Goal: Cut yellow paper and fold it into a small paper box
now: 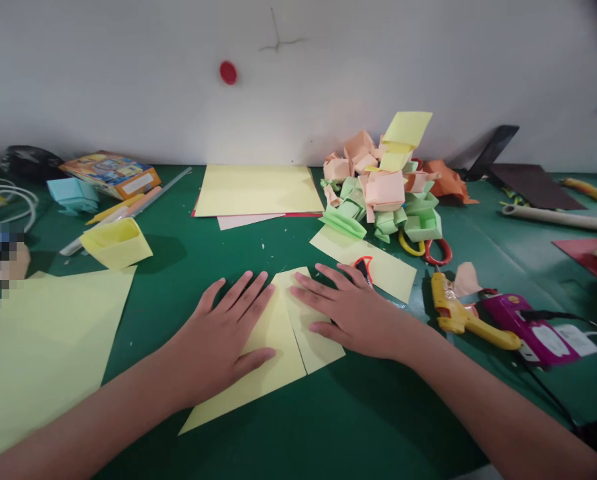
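Observation:
A folded sheet of pale yellow paper point(283, 340) lies flat on the green table in front of me, with a seam running down it between my hands. My left hand point(226, 337) rests palm down on its left part, fingers spread. On its right part my right hand point(346, 310) is laid flat, fingers apart. Just beyond the right hand lies a pale yellow paper strip point(386, 270). A cutter with a red-orange edge point(364, 268) shows partly behind the fingers of that hand.
A large yellow sheet point(43, 360) covers the left side, beneath a folded yellow paper piece point(117, 243). Stacked sheets point(258, 190) lie at the back. Folded paper pieces point(384, 190) are heaped back right. A yellow glue gun point(466, 317) and purple power strip point(533, 330) with cables sit right.

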The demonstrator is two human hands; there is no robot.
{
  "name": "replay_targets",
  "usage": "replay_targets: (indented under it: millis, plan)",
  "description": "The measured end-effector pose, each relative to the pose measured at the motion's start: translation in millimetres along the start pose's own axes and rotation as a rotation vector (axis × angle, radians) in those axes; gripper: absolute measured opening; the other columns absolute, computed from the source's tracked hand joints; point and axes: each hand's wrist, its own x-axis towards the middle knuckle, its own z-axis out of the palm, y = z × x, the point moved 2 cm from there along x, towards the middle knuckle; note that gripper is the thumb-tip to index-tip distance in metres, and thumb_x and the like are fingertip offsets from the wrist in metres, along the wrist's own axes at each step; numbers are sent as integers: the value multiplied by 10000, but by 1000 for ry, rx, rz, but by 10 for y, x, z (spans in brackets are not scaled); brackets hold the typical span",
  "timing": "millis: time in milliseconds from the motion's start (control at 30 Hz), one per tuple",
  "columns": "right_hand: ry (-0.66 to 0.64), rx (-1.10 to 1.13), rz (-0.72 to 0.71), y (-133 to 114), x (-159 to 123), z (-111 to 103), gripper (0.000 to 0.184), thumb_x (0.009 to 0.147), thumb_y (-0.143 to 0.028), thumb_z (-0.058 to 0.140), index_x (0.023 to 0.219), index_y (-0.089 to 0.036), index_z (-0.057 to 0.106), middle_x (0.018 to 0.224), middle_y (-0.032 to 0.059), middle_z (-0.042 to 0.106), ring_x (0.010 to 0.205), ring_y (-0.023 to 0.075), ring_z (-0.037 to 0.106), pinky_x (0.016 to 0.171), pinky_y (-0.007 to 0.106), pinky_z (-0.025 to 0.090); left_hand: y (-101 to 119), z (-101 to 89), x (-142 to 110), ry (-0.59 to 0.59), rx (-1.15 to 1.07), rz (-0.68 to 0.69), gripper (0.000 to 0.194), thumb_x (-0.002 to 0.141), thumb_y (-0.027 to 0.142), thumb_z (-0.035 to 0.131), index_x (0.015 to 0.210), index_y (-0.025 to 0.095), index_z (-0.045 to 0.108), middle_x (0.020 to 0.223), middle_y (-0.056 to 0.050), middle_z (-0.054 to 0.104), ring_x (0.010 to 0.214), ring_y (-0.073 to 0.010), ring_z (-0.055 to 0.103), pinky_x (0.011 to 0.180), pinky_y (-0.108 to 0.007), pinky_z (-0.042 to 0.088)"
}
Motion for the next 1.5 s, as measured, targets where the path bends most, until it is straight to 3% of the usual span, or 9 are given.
replay_targets:
  millis: [233,433,967,1500]
  plan:
    - [-33,46,-29,45,-10,0,583,1084,-505,276,1631,-330,179,1686,-58,184,1520,420,237,1175,728,216,3,-16,-7,-18,23,3,802,1003,707,254,1635,254,59,1686,-79,240,1545,-333,243,1228,-538,125]
    - [-34,70,-40,69,-5,-31,620,1064,-566,304,1627,-330,193,1677,-21,237,1521,430,230,1162,754,212,-4,-14,-9,-5,31,9,806,1009,696,261,1632,254,5,1688,-85,233,1546,-333,236,1226,-541,109]
    - [-70,124,-63,113,-8,-91,706,1006,-679,376,1621,-375,211,1685,-44,221,1524,449,202,1177,748,171,-10,-47,8,-51,-6,6,795,998,711,279,1636,275,90,1695,-81,214,1550,-346,218,1221,-547,118]
    - [-82,159,-60,127,-40,-112,769,955,-733,437,1611,-382,241,1670,-5,280,1528,451,200,1155,776,177,-28,-65,10,-106,-41,2,787,997,709,292,1633,292,89,1701,-76,157,1556,-355,197,1206,-571,106]
